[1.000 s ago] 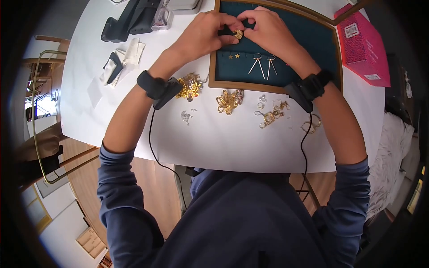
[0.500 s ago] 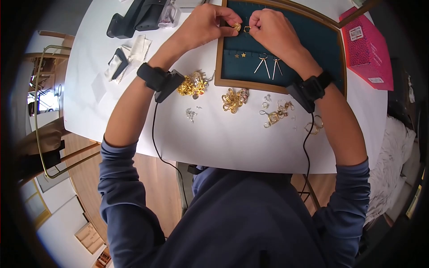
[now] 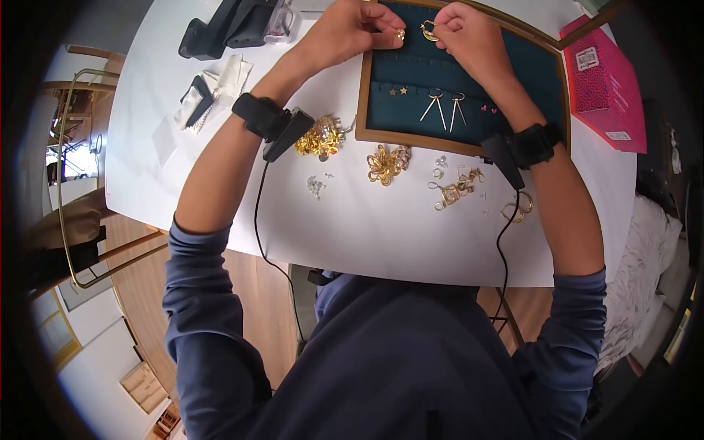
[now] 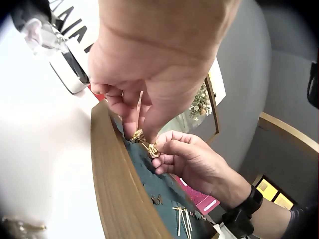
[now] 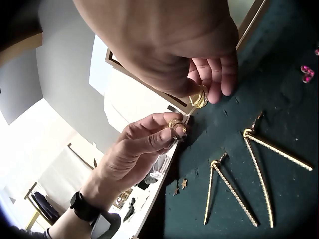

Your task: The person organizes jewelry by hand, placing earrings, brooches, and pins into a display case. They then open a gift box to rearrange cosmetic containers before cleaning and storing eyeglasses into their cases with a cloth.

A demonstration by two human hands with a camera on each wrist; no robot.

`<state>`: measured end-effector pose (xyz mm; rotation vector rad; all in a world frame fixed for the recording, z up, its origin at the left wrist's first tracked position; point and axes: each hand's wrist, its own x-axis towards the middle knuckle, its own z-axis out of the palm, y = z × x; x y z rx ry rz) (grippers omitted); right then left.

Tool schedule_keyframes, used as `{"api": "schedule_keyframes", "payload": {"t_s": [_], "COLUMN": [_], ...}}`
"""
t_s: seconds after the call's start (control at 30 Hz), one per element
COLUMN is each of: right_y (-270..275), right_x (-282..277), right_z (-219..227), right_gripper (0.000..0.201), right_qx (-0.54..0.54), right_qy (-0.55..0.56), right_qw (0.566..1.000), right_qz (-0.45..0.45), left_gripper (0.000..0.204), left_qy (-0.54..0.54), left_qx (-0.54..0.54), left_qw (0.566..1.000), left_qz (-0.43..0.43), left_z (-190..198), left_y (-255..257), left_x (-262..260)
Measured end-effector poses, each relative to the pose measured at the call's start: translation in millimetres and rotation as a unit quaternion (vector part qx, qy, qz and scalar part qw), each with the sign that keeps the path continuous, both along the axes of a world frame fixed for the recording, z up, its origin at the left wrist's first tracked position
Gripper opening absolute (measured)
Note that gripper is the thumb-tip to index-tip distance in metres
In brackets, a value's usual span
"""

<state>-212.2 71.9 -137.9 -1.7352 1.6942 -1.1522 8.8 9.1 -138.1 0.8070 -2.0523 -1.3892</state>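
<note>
Over the left part of the framed tray (image 3: 411, 144): one left hand (image 3: 341, 31), thumb and fingers pinching a gold earring (image 3: 400, 34). Over the tray lining, just to the right: one right hand (image 3: 473, 42), pinching a gold hoop (image 3: 428, 31) between thumb and fingers. Both pieces are held above the tray.

Within the tray, nearer the person: two star studs (image 3: 403, 92); two bar earrings (image 3: 442, 116), each a V of long bars, pale in the head view, gold and textured in the right wrist view; two pink studs (image 3: 493, 111), to the right of the bars.

Right wrist view only: small slits in the lining, and the hoop's separate bands. Left wrist view only: greenery (image 4: 200, 104) in a framed panel beyond the tray.

Head view, on the desk (image 3: 381, 253), between tray and person: gold looped cluster (image 3: 383, 166); square-framed earrings (image 3: 450, 194); clear small pieces (image 3: 315, 186). Off the tray's near left corner: gold pile (image 3: 315, 139). Right of the tray: pink box (image 3: 605, 84).
</note>
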Motion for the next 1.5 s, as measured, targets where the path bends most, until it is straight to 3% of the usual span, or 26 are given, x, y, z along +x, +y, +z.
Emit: {"api": "schedule_keyframes", "payload": {"t_s": [0.07,0.27,0.37,0.47,0.7,0.77,0.9,0.97,1.1,1.2,1.37,1.5], "right_y": [0,9,5,4,6,2,4,5,2,2,-5,-5], "right_x": [-3,-2,-4,-5,-4,-9,-12,-18,-16,0,16,19], "right_z": [1,18,13,10,12,4,9,5,-1,10,12,16], "right_gripper": [0.008,0.006,0.006,0.006,0.006,0.006,0.011,0.019,0.028,0.013,0.013,0.013], "right_qx": [0.019,0.027,0.052,0.059,0.084,0.097,0.157,0.171,0.189,0.196,0.190,0.182], "right_qy": [-0.028,-0.026,-0.048,-0.060,-0.061,-0.123,-0.190,-0.163,-0.146,-0.176,-0.108,-0.075], "right_qw": [0.999,0.999,0.997,0.996,0.994,0.987,0.967,0.969,0.964,0.961,0.974,0.979], "right_qz": [0.004,0.008,0.014,0.017,0.017,0.035,0.063,0.077,0.115,0.084,0.064,0.044], "left_gripper": [0.005,0.008,0.008,0.008,0.007,0.010,0.016,0.018,0.021,0.022,0.022,0.021], "left_qy": [-0.035,-0.077,-0.027,-0.113,-0.121,-0.148,-0.139,-0.125,-0.123,-0.125,-0.094,-0.133], "left_qx": [-0.040,-0.023,0.002,-0.024,-0.068,-0.105,-0.110,-0.147,-0.057,-0.081,-0.191,-0.194], "left_qw": [0.999,0.996,1.000,0.993,0.988,0.979,0.982,0.981,0.988,0.985,0.975,0.970], "left_qz": [-0.007,-0.031,0.004,-0.012,-0.066,-0.096,-0.060,-0.031,-0.077,-0.088,-0.061,-0.063], "left_z": [5,9,4,13,19,26,20,14,19,21,-7,-3], "left_y": [1,2,-4,-2,1,1,-3,-3,4,8,-1,3], "left_x": [-2,-5,-3,2,7,7,8,8,9,9,17,17]}}
